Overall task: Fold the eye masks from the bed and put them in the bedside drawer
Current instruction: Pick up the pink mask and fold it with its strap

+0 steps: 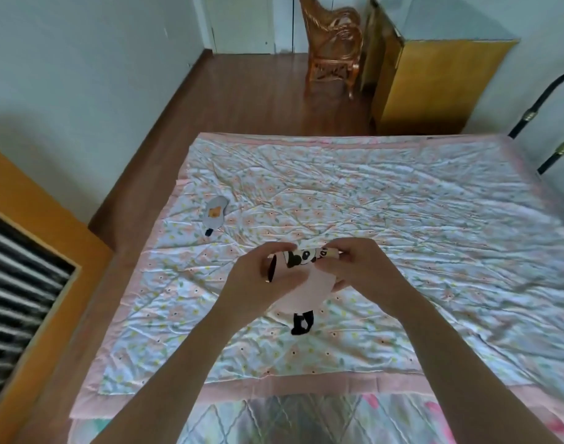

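Both hands, left hand (268, 270) and right hand (354, 267), pinch the panda eye mask (301, 261) mid-fold; next, probably the drawer, then the 1 grey mask (215, 213) far left.

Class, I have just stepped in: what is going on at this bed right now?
A person stands at the bed and holds a pink panda eye mask above the quilt, left hand and right hand both gripping it, apparently folding it. A second, grey eye mask lies untouched near the bed's left edge. No drawer is visible.
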